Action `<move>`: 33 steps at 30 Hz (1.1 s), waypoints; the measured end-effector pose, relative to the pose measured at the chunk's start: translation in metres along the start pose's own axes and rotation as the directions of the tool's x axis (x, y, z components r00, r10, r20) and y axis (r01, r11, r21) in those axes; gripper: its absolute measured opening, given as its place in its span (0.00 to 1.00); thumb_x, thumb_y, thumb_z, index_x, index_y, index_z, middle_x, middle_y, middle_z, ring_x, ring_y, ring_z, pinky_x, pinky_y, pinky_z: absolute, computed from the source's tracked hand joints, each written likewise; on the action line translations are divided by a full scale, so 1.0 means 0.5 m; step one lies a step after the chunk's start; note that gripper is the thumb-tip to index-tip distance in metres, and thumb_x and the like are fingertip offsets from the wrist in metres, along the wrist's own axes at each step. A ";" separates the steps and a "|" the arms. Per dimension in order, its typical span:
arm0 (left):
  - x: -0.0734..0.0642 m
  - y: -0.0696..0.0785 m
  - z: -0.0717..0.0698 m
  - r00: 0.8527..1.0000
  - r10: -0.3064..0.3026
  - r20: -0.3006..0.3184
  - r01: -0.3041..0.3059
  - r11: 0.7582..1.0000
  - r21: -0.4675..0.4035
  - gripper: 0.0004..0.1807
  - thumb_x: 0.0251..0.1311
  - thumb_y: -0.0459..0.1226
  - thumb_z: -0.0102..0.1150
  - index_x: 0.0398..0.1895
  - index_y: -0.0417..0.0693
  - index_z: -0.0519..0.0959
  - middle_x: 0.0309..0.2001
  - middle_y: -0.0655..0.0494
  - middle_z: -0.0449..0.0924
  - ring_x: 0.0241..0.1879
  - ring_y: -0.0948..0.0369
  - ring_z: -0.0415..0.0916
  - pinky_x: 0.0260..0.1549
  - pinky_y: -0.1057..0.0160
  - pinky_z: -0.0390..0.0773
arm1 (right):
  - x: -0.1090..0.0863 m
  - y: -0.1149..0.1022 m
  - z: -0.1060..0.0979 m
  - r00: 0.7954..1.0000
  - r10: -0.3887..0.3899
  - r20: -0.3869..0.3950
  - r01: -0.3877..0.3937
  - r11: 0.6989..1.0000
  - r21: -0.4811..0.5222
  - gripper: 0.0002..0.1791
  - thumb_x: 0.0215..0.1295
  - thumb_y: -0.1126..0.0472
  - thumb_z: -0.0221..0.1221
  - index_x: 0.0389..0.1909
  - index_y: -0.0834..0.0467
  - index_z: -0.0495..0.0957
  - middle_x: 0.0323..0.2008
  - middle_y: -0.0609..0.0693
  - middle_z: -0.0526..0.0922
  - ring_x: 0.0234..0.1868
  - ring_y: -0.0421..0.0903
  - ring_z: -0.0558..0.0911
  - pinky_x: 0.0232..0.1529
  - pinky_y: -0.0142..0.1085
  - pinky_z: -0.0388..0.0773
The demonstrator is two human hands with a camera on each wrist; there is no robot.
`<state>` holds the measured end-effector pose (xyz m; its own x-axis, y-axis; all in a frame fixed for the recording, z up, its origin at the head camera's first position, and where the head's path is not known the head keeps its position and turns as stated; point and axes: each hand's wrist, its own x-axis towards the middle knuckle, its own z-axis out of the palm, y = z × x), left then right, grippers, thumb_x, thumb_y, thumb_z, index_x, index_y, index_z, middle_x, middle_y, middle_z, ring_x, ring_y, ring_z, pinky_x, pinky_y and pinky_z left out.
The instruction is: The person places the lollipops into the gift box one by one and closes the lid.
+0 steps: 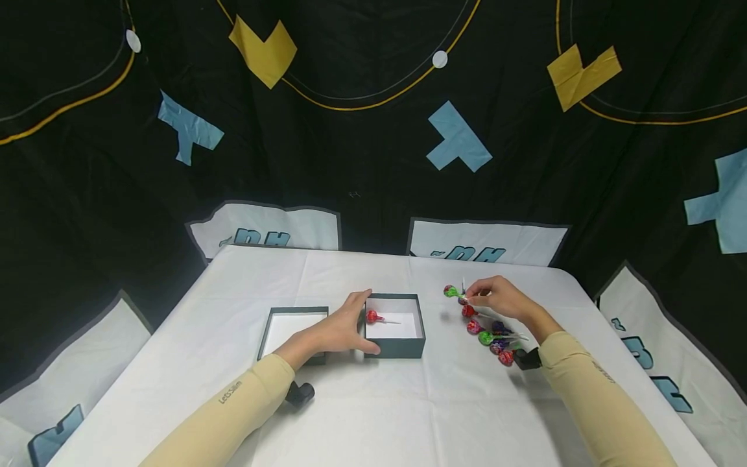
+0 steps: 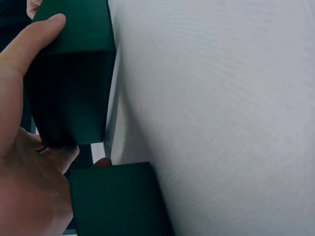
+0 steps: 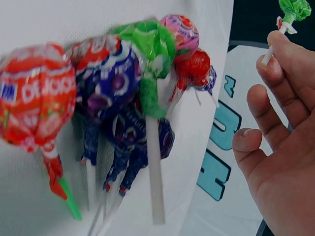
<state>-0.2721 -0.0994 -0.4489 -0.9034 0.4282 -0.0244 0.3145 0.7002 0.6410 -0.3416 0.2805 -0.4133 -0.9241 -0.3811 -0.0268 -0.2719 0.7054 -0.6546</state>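
My left hand (image 1: 341,324) holds the left end of a dark green box (image 1: 397,349), thumb on its front wall and fingers toward the back. In the left wrist view the thumb presses that box (image 2: 78,93). Inside lies a red-wrapped lollipop (image 1: 372,316) with a white stick. My right hand (image 1: 502,298) pinches a green-wrapped lollipop (image 1: 450,290) by its stick, above other lollipops. The right wrist view shows the green lollipop (image 3: 295,9) between thumb and index finger. Several lollipops (image 1: 506,357) in red, green, purple and pink wrappers lie under and beside the right hand.
A shallow dark green box lid (image 1: 292,321) with a white inside lies left of the box, partly behind the left wrist. The white-covered table (image 1: 373,415) reaches back to a black curtain (image 1: 362,162) with tape marks.
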 end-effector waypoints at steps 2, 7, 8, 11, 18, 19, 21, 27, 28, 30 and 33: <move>0.000 0.001 -0.001 1.000 -0.002 0.000 0.002 1.000 -0.003 0.69 0.40 0.57 0.79 0.82 0.52 0.44 0.78 0.49 0.50 0.72 0.52 0.61 0.70 0.45 0.66 | 0.001 -0.004 0.003 1.000 -0.006 0.003 0.006 1.000 0.012 0.08 0.69 0.63 0.62 0.45 0.61 0.85 0.38 0.52 0.85 0.43 0.50 0.74 0.43 0.39 0.73; 0.000 0.001 -0.001 1.000 0.000 -0.001 0.000 1.000 -0.006 0.70 0.41 0.57 0.79 0.82 0.49 0.44 0.77 0.49 0.51 0.72 0.52 0.62 0.69 0.45 0.66 | 0.005 -0.012 0.009 0.999 -0.039 0.014 0.038 0.999 0.016 0.08 0.68 0.62 0.63 0.43 0.61 0.85 0.38 0.56 0.86 0.40 0.48 0.75 0.40 0.37 0.74; 0.000 0.001 -0.001 1.000 0.000 0.000 0.000 1.000 -0.007 0.70 0.41 0.57 0.79 0.82 0.49 0.44 0.77 0.49 0.51 0.72 0.52 0.62 0.69 0.45 0.66 | 0.005 -0.013 0.011 0.999 -0.048 0.018 0.048 0.999 0.011 0.08 0.68 0.62 0.63 0.43 0.62 0.85 0.38 0.57 0.86 0.40 0.48 0.74 0.40 0.37 0.74; 0.001 0.002 -0.001 1.000 0.000 0.003 0.000 1.000 -0.008 0.70 0.41 0.56 0.80 0.82 0.50 0.44 0.77 0.49 0.51 0.72 0.52 0.61 0.70 0.45 0.66 | 0.005 -0.019 0.015 0.998 -0.052 0.023 0.052 0.999 0.004 0.09 0.68 0.62 0.63 0.43 0.63 0.85 0.37 0.55 0.85 0.39 0.48 0.74 0.38 0.36 0.74; -0.001 0.004 0.001 1.000 0.000 0.009 0.000 1.000 -0.011 0.70 0.41 0.56 0.80 0.82 0.52 0.43 0.78 0.49 0.49 0.73 0.53 0.61 0.70 0.45 0.65 | 0.008 -0.042 0.022 0.997 -0.072 0.038 0.072 0.997 0.000 0.08 0.67 0.64 0.63 0.43 0.63 0.85 0.35 0.50 0.83 0.36 0.48 0.75 0.38 0.39 0.77; -0.001 0.003 0.001 1.000 0.000 0.009 0.000 1.000 -0.012 0.70 0.41 0.56 0.80 0.82 0.52 0.43 0.78 0.49 0.49 0.73 0.52 0.60 0.70 0.45 0.65 | 0.009 -0.047 0.023 0.996 -0.076 0.042 0.076 0.997 0.002 0.08 0.67 0.64 0.63 0.43 0.63 0.85 0.35 0.50 0.83 0.36 0.48 0.75 0.38 0.40 0.77; 0.000 0.000 0.001 1.000 0.000 0.007 0.000 1.000 -0.011 0.70 0.41 0.57 0.79 0.82 0.52 0.43 0.78 0.49 0.49 0.73 0.52 0.60 0.70 0.45 0.65 | 0.011 -0.055 0.026 0.995 -0.085 0.053 0.085 0.996 0.002 0.08 0.67 0.64 0.63 0.42 0.63 0.85 0.35 0.50 0.83 0.37 0.48 0.74 0.38 0.40 0.76; 0.000 -0.001 0.002 1.000 -0.009 0.006 0.009 1.000 -0.003 0.69 0.41 0.56 0.79 0.82 0.53 0.43 0.78 0.50 0.49 0.73 0.52 0.61 0.69 0.44 0.66 | 0.017 -0.084 0.037 0.993 -0.088 0.077 0.088 0.996 0.003 0.06 0.66 0.63 0.64 0.40 0.61 0.85 0.38 0.49 0.85 0.41 0.48 0.75 0.42 0.39 0.74; 0.000 -0.001 0.002 1.000 -0.013 0.007 0.013 1.000 -0.003 0.69 0.41 0.56 0.79 0.82 0.53 0.43 0.78 0.50 0.49 0.73 0.52 0.61 0.69 0.44 0.66 | 0.017 -0.088 0.039 0.993 -0.088 0.082 0.088 0.996 0.004 0.05 0.66 0.63 0.64 0.39 0.60 0.85 0.38 0.49 0.85 0.41 0.48 0.75 0.42 0.40 0.74; 0.000 -0.002 0.002 1.000 -0.017 0.009 0.017 1.000 -0.003 0.69 0.42 0.57 0.79 0.82 0.53 0.43 0.78 0.50 0.49 0.73 0.52 0.61 0.69 0.44 0.66 | 0.019 -0.097 0.042 0.991 -0.094 0.095 0.094 0.996 0.001 0.04 0.66 0.63 0.65 0.38 0.58 0.86 0.38 0.49 0.85 0.41 0.48 0.75 0.42 0.40 0.75; 0.001 -0.001 0.003 1.000 -0.024 0.011 0.024 1.000 -0.004 0.70 0.41 0.57 0.79 0.82 0.53 0.43 0.78 0.51 0.49 0.73 0.53 0.61 0.70 0.45 0.66 | 0.020 -0.109 0.044 0.987 -0.110 0.118 0.113 0.994 -0.012 0.02 0.66 0.62 0.65 0.37 0.56 0.86 0.37 0.47 0.85 0.39 0.47 0.76 0.41 0.38 0.75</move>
<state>-0.2724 -0.0988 -0.4504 -0.9073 0.4178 -0.0486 0.2917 0.7081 0.6431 -0.3303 0.2250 -0.3943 -0.8504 -0.5243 -0.0432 -0.3773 0.6651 -0.6444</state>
